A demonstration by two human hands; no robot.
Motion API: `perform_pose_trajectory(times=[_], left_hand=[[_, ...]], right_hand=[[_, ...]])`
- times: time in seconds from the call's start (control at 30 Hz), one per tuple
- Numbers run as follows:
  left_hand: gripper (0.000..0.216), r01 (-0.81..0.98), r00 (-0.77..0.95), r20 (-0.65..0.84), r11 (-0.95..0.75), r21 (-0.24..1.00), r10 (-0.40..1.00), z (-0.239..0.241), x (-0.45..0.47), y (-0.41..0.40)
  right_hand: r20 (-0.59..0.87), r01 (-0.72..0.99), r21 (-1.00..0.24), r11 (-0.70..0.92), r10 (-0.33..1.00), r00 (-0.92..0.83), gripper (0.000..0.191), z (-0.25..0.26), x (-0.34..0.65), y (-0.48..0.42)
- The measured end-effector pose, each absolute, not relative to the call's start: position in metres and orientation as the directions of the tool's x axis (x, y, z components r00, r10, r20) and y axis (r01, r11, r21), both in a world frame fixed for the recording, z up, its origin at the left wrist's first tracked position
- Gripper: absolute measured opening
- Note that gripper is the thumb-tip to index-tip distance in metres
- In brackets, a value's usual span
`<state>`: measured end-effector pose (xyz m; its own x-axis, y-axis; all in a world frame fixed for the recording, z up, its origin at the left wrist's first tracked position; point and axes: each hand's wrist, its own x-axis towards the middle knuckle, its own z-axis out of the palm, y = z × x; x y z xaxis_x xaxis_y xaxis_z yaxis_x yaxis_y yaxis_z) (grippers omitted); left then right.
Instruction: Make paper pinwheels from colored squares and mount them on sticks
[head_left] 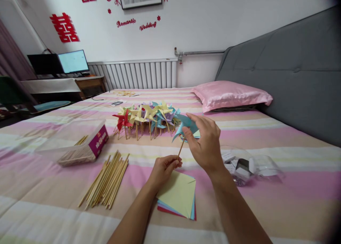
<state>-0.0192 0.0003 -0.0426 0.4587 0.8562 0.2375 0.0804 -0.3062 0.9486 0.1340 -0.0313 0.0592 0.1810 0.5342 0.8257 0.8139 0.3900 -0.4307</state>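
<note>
I observe the blue pinwheel (183,122) near centre: right hand (206,141) pinching its paper head, left hand (163,169) pinching its stick (181,148). Assembled pinwheels (150,112) occupy its 10 o'clock; unassembled, I judge: square sheets (178,194), 6 o'clock; loose sticks (107,183), 8 o'clock.

held pinwheel (185,121)'s light blue, paper stack (177,192) is pale yellow on top with blue and red edges, bedspread (306,187) striped pink, cream and yellow, curtain (14,52) looks mauve-ish, dim corner though
</note>
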Motion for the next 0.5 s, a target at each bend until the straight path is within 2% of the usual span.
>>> perform_pose_trajectory(times=[0.13, 0.3, 0.4, 0.5], left_hand=[[0.023, 0.090, 0.475, 0.252, -0.332, 0.939, 0.843, -0.041, -0.019, -0.001], [0.026, 0.105, 0.495, 0.264, -0.359, 0.928, 0.828, -0.039, -0.019, -0.003], [0.025, 0.098, 0.487, 0.264, -0.353, 0.931, 0.832, -0.039, -0.019, -0.002], [0.023, 0.075, 0.464, 0.244, -0.312, 0.947, 0.852, -0.041, -0.019, -0.002]], right_hand=[[0.804, 0.822, -0.415, 0.389, 0.581, 0.131, 0.042, 0.056, 0.128, -0.031], [0.787, 0.838, -0.353, 0.415, 0.616, 0.027, 0.042, 0.056, 0.122, -0.033], [0.834, 0.852, -0.337, 0.401, 0.547, 0.072, 0.052, 0.060, 0.123, -0.036], [0.883, 0.841, -0.384, 0.381, 0.417, 0.214, 0.054, 0.065, 0.126, -0.039]])
